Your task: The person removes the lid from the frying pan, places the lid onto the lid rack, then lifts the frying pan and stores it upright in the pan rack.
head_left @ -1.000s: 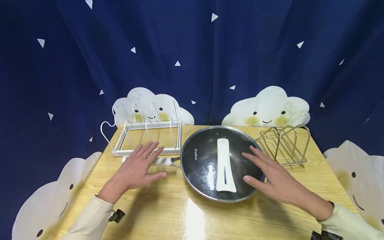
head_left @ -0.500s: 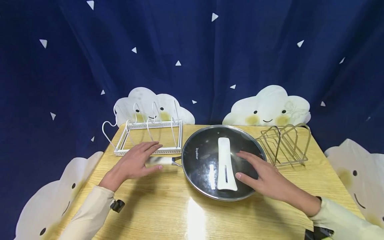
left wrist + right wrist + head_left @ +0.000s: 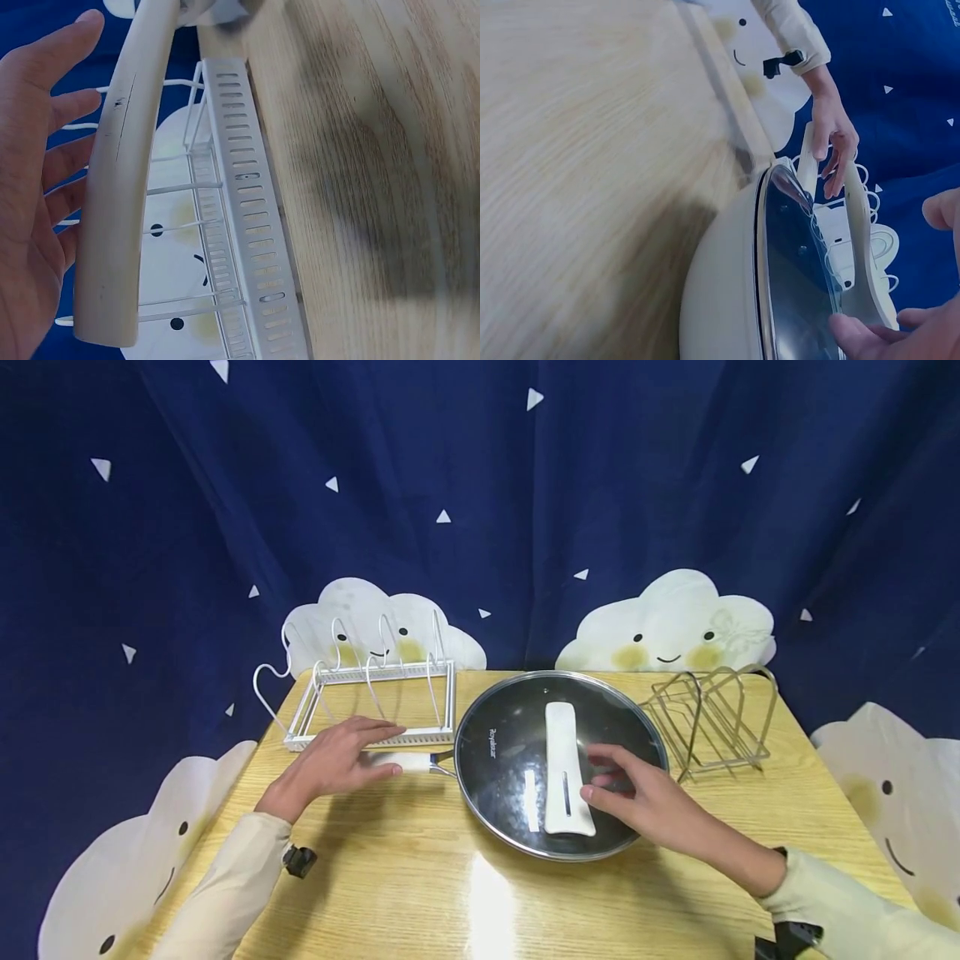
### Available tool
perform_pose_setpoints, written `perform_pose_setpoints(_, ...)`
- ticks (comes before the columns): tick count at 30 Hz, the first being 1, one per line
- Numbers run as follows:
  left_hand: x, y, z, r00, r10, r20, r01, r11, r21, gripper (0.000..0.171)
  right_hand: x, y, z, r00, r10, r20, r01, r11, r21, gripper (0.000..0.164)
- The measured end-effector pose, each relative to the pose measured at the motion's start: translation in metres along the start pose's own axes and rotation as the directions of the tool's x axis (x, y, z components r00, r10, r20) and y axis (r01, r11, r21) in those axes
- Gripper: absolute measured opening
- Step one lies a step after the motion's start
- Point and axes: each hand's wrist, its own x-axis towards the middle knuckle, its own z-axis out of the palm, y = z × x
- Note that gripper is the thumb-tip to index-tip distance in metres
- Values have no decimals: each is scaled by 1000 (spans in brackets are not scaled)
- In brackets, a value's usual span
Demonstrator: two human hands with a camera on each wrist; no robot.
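Observation:
A deep cream frying pan stands on the table under a dark glass lid. Across the lid runs a white upright handle, slotted near its front end. My right hand hovers just to the right of that handle, thumb and fingers bent and apart with nothing between them. The pan's long pale handle points left. Over it is my left hand, fingers loosely bent around but seemingly clear of the handle; part of the handle is hidden beneath the hand in the head view.
Behind the pan handle stands a white wire rack with several upright loops. A brownish metal rack stands right of the pan, close to it. The wooden table ends at a dark blue curtain with clouds.
My right hand has moved left toward the lid's handle, its fingers bending more. My left hand has lowered over the pan handle, its spread fingers drawing together. Pan and racks have stayed put.

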Motion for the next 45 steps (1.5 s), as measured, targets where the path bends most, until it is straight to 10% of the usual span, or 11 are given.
perform_pose_setpoints(8,-1,-3,3,998,-41,46,44,997,-57,56,6,-1,8,995,79,63,-93,957,276,67)
perform_pose_setpoints(24,6,-4,0,994,-71,79,84,982,-172,40,10,-10,23,951,194,240,-303,734,608,68)
perform_pose_setpoints(38,10,-7,2,987,-92,132,120,967,-223,28,23,-10,41,927,167,336,-371,548,749,47)
perform_pose_setpoints(45,10,-10,4,981,-110,161,148,958,-244,29,30,-10,52,928,208,308,-372,538,757,48)
